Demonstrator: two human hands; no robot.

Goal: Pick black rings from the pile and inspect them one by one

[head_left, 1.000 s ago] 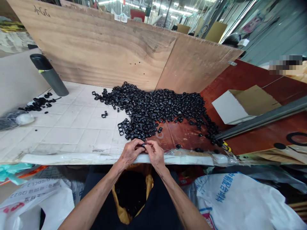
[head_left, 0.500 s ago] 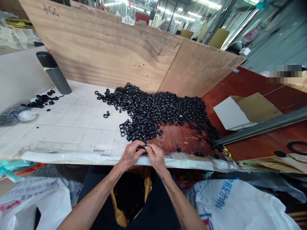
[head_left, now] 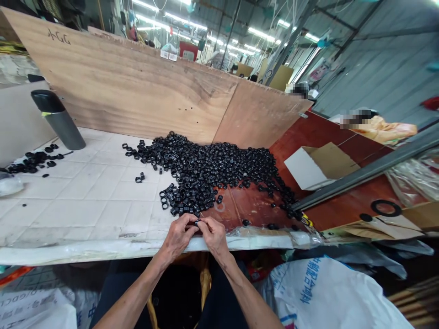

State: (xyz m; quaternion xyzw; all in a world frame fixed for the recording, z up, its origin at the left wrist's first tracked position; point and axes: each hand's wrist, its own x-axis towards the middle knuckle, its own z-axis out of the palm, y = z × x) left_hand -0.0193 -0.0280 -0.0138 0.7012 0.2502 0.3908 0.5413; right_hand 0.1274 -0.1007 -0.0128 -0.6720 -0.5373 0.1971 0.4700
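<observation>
Head view: left hand (head_left: 178, 237), right hand (head_left: 214, 235) together, pinching one black ring (head_left: 197, 223).
Edge: table rim (head_left: 103, 253) beneath wrists; ring pile (head_left: 212, 169) just beyond.
Ring axis: cannot tell.

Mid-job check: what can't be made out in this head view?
Head view throughout.
1. Small black part between left hand and right hand: fingertips cover most of it, so its shape is unclear.
2. Pile of black rings: single pieces are too small to check.
3. Clear bag: cut off by the left edge.
4. Yellow-lined bag below the table: arms and shadow hide its contents.
</observation>
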